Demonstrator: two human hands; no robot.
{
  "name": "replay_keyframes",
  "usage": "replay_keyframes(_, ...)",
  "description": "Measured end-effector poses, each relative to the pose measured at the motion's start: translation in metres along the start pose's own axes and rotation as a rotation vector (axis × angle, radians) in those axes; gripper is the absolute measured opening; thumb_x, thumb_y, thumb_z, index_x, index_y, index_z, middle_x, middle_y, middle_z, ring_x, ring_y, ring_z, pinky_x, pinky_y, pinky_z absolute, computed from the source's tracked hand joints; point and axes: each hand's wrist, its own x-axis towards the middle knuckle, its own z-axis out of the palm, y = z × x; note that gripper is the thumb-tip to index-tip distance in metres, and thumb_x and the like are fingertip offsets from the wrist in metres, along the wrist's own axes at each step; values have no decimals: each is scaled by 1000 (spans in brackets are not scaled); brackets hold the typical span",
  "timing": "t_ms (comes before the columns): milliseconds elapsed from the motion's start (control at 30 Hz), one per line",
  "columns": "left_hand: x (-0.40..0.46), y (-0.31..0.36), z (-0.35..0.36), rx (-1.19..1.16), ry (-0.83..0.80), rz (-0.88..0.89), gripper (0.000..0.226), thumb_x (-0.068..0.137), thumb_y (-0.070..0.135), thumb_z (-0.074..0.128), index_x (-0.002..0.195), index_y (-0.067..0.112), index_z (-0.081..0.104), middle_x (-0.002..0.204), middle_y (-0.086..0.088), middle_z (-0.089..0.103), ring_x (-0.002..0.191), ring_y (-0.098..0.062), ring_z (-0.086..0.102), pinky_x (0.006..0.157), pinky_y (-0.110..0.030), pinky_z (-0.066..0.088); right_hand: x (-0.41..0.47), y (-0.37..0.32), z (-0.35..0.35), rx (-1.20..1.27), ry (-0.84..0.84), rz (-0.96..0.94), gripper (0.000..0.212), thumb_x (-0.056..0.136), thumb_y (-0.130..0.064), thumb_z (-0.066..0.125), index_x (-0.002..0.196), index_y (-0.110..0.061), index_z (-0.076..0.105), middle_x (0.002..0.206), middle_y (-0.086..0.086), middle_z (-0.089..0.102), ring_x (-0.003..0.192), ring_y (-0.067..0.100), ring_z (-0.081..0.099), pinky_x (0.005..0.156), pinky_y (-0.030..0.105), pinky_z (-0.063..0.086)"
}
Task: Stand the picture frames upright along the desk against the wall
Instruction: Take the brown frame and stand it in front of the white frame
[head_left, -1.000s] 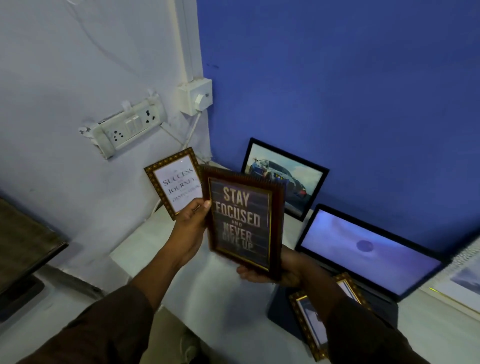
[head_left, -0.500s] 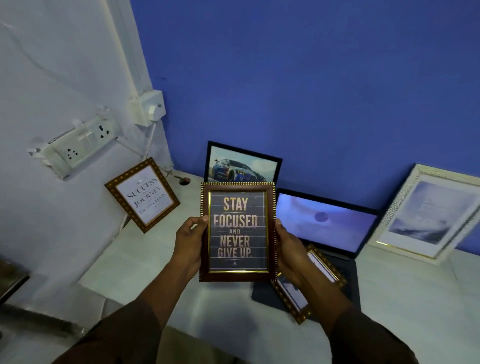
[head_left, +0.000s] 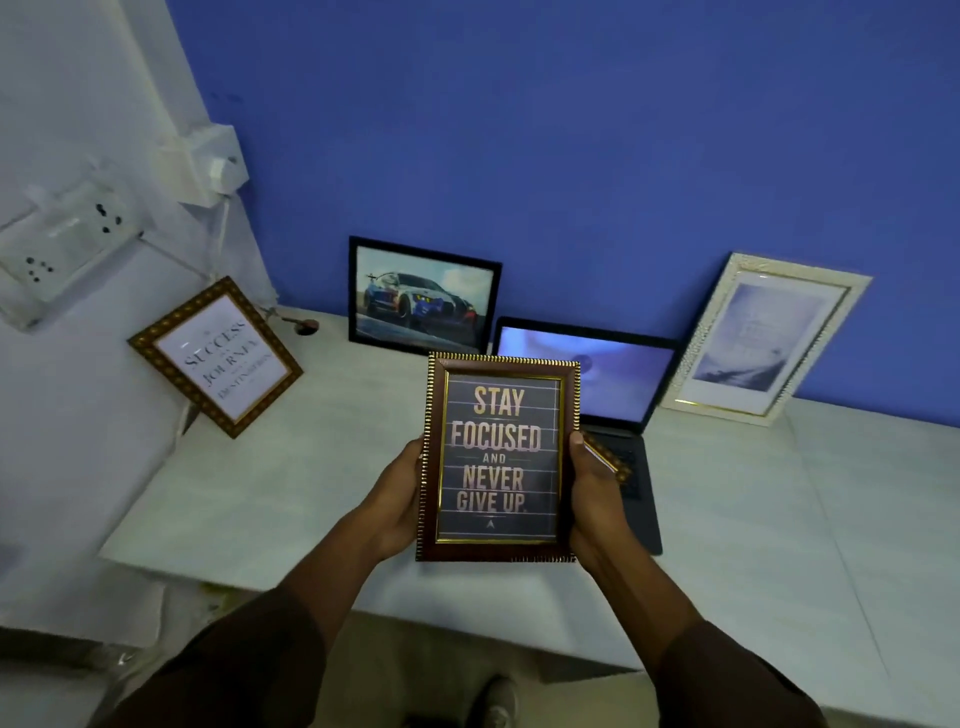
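- Two hands hold one picture frame above the front part of the desk (head_left: 270, 483), both forearms reaching in from the bottom edge in dark brown sleeves.
- The left hand (head_left: 397, 499) is curled round the left side of the brown frame (head_left: 498, 460), its palm against the edge and its fingers hidden behind.
- The right hand (head_left: 592, 499) clasps the right side the same way, thumb lying along the front border, fingers out of sight at the back.
- That frame is held upright and square to the camera, clear of the desk surface; it has a dark reddish-brown moulding with beaded gold trim and a thin gold inner line, around a dark print reading "STAY FOCUSED AND NEVER GIVE UP."
- A gold-patterned frame (head_left: 215, 356) with a white "SUCCESS" print leans tilted against the pale left wall.
- A black frame (head_left: 423, 296) showing a racing car stands against the blue wall (head_left: 571, 130).
- A white frame (head_left: 766, 340) with a pale print leans on the same wall, right of an open laptop (head_left: 613, 395).
- Just a corner of another gold frame (head_left: 610, 460) shows beside the right thumb, lying on the laptop's keyboard.
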Motion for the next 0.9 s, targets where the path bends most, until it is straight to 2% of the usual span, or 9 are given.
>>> replay_keyframes(167,10,0,39,69,-58,-5,53,100,58,44,127,19,68,123,-12,74,117,-35,69,109,-57,46,-15,-14,-38,-20,52,-81,38,103,-52,42,107,-26,70,99,4,81,87,28,79,79,47,63)
replay_keyframes(267,18,-3,71,116,-78,-13,52,98,59,46,124,20,69,119,-10,76,110,-33,73,101,-54,53,-15,-21,-65,-59,89,-124,41,104,-53,39,113,-25,67,97,-1,81,84,22,80,63,34,62)
replay_keyframes(333,22,-8,96,148,-77,-18,52,97,60,47,119,20,72,113,-9,79,102,-31,76,92,-49,58,-13,-24,-89,-76,117,-148,43,104,-52,38,114,-22,67,96,-2,81,84,21,79,58,28,61)
replay_keyframes(433,32,-19,132,200,-82,-19,56,93,62,55,119,15,72,112,-12,79,102,-33,76,99,-53,55,-10,-26,-126,-108,161,-161,46,103,-54,38,114,-21,68,101,0,81,88,23,79,73,40,64)
replay_keyframes(500,39,-26,158,241,-98,-31,57,92,61,58,117,12,72,109,-13,79,101,-33,76,96,-52,56,-5,-25,-152,-91,199,-147,46,103,-55,38,113,-22,69,102,0,80,89,24,79,81,46,63)
replay_keyframes(600,51,-36,209,244,-117,-76,52,93,59,55,111,15,75,106,-13,80,98,-33,76,86,-45,59,7,-31,-202,-61,228,-141,45,104,-53,38,113,-22,69,102,1,81,86,23,79,74,40,62)
replay_keyframes(733,75,-47,276,236,-103,-85,59,94,56,53,123,8,69,111,-16,78,104,-37,75,99,-56,53,30,-48,-265,-42,212,-121,45,105,-52,37,115,-22,68,98,-1,81,85,23,79,67,37,61)
replay_keyframes(833,91,-55,320,253,-63,-89,51,98,50,48,111,7,72,104,-17,79,98,-37,75,90,-49,57,50,-59,-303,-31,186,-91,47,105,-53,34,116,-22,68,101,-1,81,85,21,79,65,34,61)
replay_keyframes(900,101,-63,343,250,-40,-119,55,98,51,46,115,6,72,105,-18,79,100,-38,74,90,-49,56,63,-64,-326,-35,157,-68,47,106,-52,32,116,-22,67,98,-2,81,84,20,79,63,32,61)
